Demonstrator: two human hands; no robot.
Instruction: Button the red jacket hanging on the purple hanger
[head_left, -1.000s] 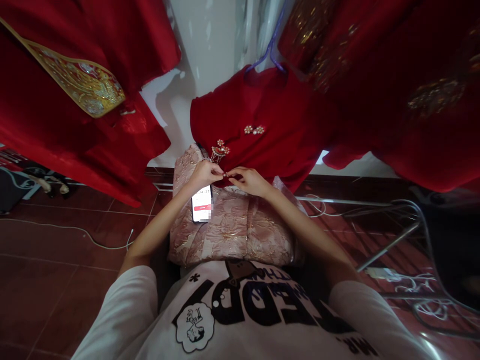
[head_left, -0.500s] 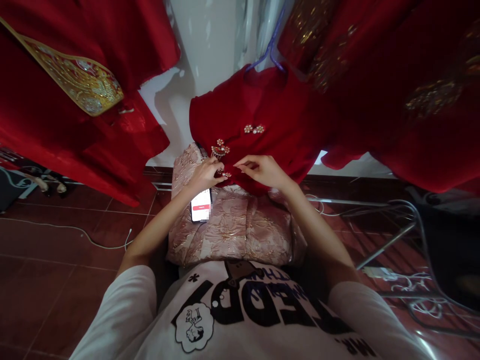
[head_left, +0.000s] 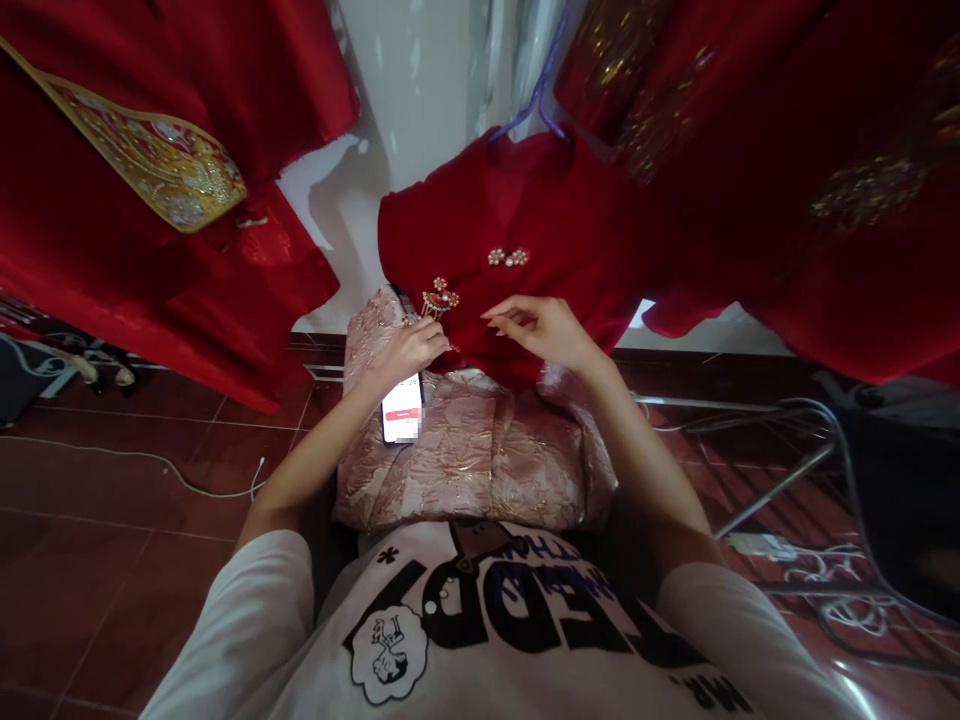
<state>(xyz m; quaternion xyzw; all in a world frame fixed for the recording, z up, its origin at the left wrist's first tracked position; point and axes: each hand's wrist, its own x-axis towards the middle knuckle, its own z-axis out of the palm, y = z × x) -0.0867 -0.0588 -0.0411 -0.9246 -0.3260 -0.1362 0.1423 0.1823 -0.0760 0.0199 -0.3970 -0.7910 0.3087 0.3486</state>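
Observation:
A red velvety garment point(head_left: 442, 225) hangs from a purple hanger point(head_left: 541, 105), its lower part draped over pink brocade cloth point(head_left: 457, 450) on my lap. My left hand point(head_left: 415, 347) is closed on its lower left edge, just under a beaded brooch with dangling strands point(head_left: 440, 297). A small beaded ornament by those fingertips is mostly hidden. My right hand point(head_left: 551, 330) hovers over the garment to the right, thumb and fingers drawn together; anything between them is too small to make out. A pair of flower-shaped pearl clasps point(head_left: 508, 258) sits higher on the front.
A lit phone point(head_left: 402, 410) lies on the brocade below my left wrist. Red embroidered garments hang at the left point(head_left: 187, 170) and right point(head_left: 810, 220). A metal-framed chair point(head_left: 840, 470) and tangled white cables point(head_left: 847, 610) are at the right. Another cable point(head_left: 187, 488) crosses the tiled floor.
My right hand has moved a little to the right, away from my left. My left hand's fingers have turned down, covering more of the small beaded ornament.

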